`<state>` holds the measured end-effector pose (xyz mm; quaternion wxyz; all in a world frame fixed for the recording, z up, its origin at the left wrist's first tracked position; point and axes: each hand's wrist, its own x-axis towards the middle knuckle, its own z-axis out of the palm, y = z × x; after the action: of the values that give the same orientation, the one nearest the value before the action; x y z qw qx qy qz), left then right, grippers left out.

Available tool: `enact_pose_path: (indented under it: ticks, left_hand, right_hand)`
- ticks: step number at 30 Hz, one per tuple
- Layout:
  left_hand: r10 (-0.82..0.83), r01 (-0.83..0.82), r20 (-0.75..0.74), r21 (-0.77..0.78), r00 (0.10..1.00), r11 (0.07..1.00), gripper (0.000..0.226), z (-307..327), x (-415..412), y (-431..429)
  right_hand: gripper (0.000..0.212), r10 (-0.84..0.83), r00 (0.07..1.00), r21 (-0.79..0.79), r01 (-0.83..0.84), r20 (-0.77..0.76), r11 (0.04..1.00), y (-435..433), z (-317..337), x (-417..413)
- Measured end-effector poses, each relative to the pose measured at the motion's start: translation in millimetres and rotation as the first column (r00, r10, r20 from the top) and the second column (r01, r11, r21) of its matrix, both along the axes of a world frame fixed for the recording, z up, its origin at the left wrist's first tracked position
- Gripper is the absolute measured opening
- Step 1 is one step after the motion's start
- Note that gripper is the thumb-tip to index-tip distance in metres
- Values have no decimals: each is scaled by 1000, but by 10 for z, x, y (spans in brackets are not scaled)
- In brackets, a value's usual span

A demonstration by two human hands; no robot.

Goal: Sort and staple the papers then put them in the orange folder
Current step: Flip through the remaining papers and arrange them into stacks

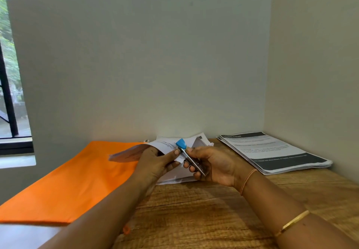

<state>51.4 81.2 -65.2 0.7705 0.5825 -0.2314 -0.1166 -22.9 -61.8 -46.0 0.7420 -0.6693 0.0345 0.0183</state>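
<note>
Both forearms reach in from the bottom edge and meet mid-frame above the bench [194, 210]. Left hand [155, 163] is curled around a held sheaf [134, 152] of white printed sheets, thumb on top near its corner; the sheaf bends and sags to the left. Right hand [211, 165] grips the stapler [191, 160], fingers wrapped under and thumb along its side. The stapler's nose points up and away, and the sheaf's corner sits at its mouth. Whether it is pressed fully closed, cannot tell.

Stapler: slim shiny metal body, rounded blue plastic cap. A thin orange wrist thread [246, 180] and a gold bangle [293, 223] sit on the right arm. Bench is rough-grained brown wood.

Orange folder [77, 175] lies flat and closed on the left, matte, its near corner overhanging the bench's left edge. A loose pile [202, 141] of white sheets lies under and behind the hands, against the wall [155, 54]. A printed stack [275, 151] with black header bands, edges slightly fanned, sits in the right rear corner. Bare wood shows in front, between the arms. Window [9, 73] is at far left.
</note>
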Motion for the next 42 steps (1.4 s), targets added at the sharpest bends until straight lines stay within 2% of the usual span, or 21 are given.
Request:
enact_pose_path:
  ticks: [6,9,13,20,23,26,28,33,42]
  left_hand:
    - [-24,24,-27,-7,999,1000,27,-1,0,5]
    - [-76,69,-116,-65,990,995,28,19,-6,0]
    - [-104,89,-213,-81,972,993,44,28,12,-18]
    - [-112,108,-254,-31,961,994,19,17,2,-4]
    - [-113,105,-268,-45,957,993,23,35,-19,-9]
    - [-119,85,-338,-114,933,990,34,51,-13,-8]
    - [-128,80,-376,-142,918,987,33,53,5,-4]
    - [-87,53,-319,-114,944,992,15,44,16,-12]
    - [2,-31,-253,-112,968,993,18,31,42,-11]
  right_hand:
    - [20,-20,1000,-7,20,-1,1000,28,7,-4]
    - [21,-33,999,-30,33,6,999,44,-3,10]
    - [21,-29,1000,-75,30,8,997,53,-14,19]
    - [22,-19,1000,-94,21,25,995,71,-25,18]
    - [21,-18,1000,-82,19,16,996,67,-24,20]
    - [20,-35,999,-60,35,-1,998,62,-21,26]
    - [21,-43,999,-45,43,-6,998,60,-23,32]
    - [24,-36,999,-26,36,-9,999,51,-37,35]
    - [25,-17,999,38,18,-45,999,54,-54,57]
